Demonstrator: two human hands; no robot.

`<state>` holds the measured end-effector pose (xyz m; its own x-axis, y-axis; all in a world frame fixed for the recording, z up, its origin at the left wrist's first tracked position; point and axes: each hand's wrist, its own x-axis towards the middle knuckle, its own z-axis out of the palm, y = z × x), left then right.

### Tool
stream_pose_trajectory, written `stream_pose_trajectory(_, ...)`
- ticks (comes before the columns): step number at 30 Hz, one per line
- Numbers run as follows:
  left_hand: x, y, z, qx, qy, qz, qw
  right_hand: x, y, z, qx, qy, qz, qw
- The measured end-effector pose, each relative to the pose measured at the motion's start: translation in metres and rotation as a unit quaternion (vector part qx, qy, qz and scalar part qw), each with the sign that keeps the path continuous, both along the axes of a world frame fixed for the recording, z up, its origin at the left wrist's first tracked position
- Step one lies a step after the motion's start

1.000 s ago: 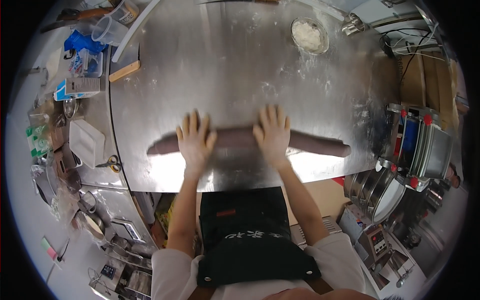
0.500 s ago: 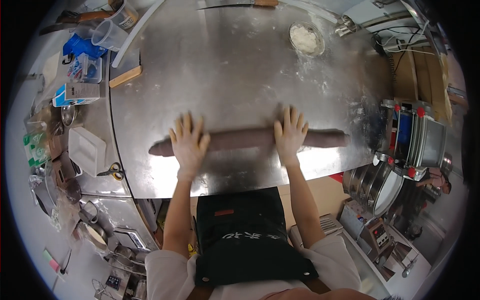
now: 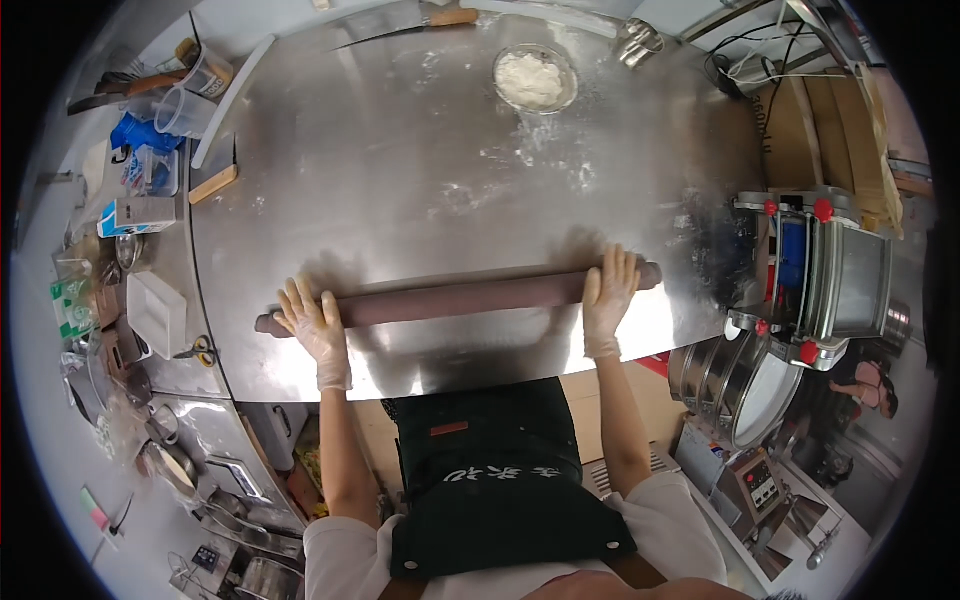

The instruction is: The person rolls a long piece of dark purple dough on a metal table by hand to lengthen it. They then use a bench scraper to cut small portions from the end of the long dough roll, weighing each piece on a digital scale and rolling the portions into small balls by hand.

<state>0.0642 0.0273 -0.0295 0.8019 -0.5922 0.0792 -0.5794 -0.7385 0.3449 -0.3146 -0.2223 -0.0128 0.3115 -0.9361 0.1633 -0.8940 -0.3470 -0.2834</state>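
A long purplish-brown dough roll [image 3: 460, 302] lies crosswise on the steel worktable [image 3: 400, 180], near its front edge. My left hand [image 3: 318, 330], in a thin clear glove, rests on the roll close to its left end, fingers stretched out. Close to the other end, my right hand [image 3: 610, 300], gloved the same way, lies on the roll with fingers extended. Both ends of the dough poke out past my hands. Neither hand is wrapped round it.
At the back stand a bowl of white flour [image 3: 533, 79] and a long knife [image 3: 420, 27]. A wooden-handled scraper [image 3: 214, 184] lies at the left edge. Scissors [image 3: 204, 351] and a white tray [image 3: 156, 313] sit on the left counter. A roller machine [image 3: 850, 280] stands at right.
My hands have slid apart along the dough roll, from nearer its middle toward its two ends. The whole view has shifted slightly, so the flour bowl appears farther left.
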Motion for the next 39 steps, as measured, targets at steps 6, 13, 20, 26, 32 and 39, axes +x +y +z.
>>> stream_pose_trajectory(6,-0.192,-0.166,0.051,-0.03,0.065,-0.23,0.971,0.012,-0.049,0.022,-0.013,0.02,0.161,0.987)
stream_pose_trajectory(13,-0.267,-0.133,0.002,0.011,0.014,-0.402,0.915,-0.063,0.039,-0.018,0.051,0.099,0.228,0.967)
stream_pose_trajectory(20,-0.205,-0.257,0.023,0.023,-0.024,-0.272,0.962,0.024,-0.114,0.017,0.027,0.056,0.153,0.986)
stream_pose_trajectory(26,-0.238,-0.143,0.019,0.069,0.071,-0.345,0.933,-0.065,-0.007,-0.007,0.027,0.096,0.171,0.98)
stream_pose_trajectory(32,-0.197,-0.226,0.027,0.028,0.03,-0.286,0.957,-0.019,-0.107,0.014,0.011,0.031,0.163,0.986)
stream_pose_trajectory(39,-0.22,-0.146,0.03,0.094,0.038,-0.31,0.945,-0.078,-0.046,-0.007,-0.008,0.077,0.194,0.978)
